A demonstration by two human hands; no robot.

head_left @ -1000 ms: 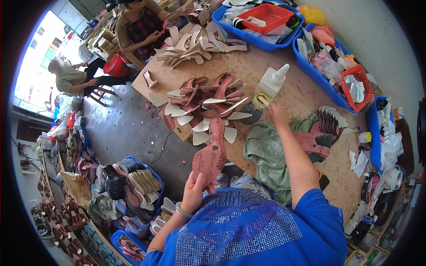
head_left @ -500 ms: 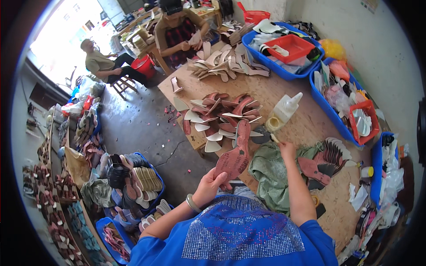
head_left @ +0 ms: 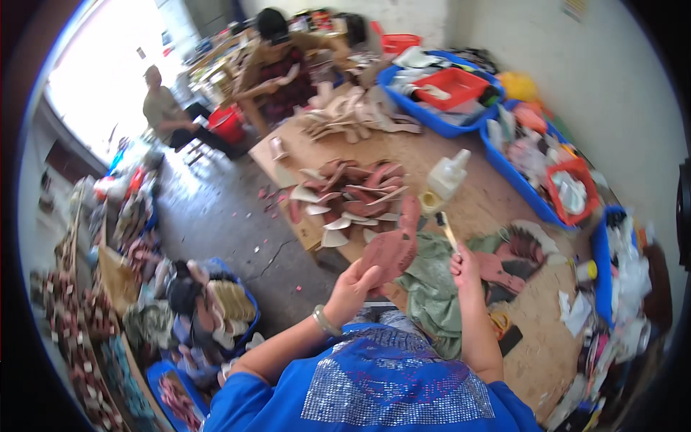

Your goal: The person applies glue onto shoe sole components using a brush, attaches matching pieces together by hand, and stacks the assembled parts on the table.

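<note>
A flat, reddish-brown shoe sole point(head_left: 392, 245), matte and leathery with a narrow waist, stands upright above the near edge of the wooden tabletop point(head_left: 497, 209), at about 12 o'clock from the left hand point(head_left: 353, 284). That hand is clenched around the sole's lower end, thumb across its face. The right hand point(head_left: 466, 263) pinches a thin brush point(head_left: 446, 229) with a pale handle, its dark tip pointing toward 11 o'clock, near the sole; whether it touches is unclear in the blur. Beyond lie a fanned pile of similar soles point(head_left: 349, 198), a translucent squeeze bottle point(head_left: 448, 174) and a crumpled green cloth point(head_left: 432, 284).
</note>
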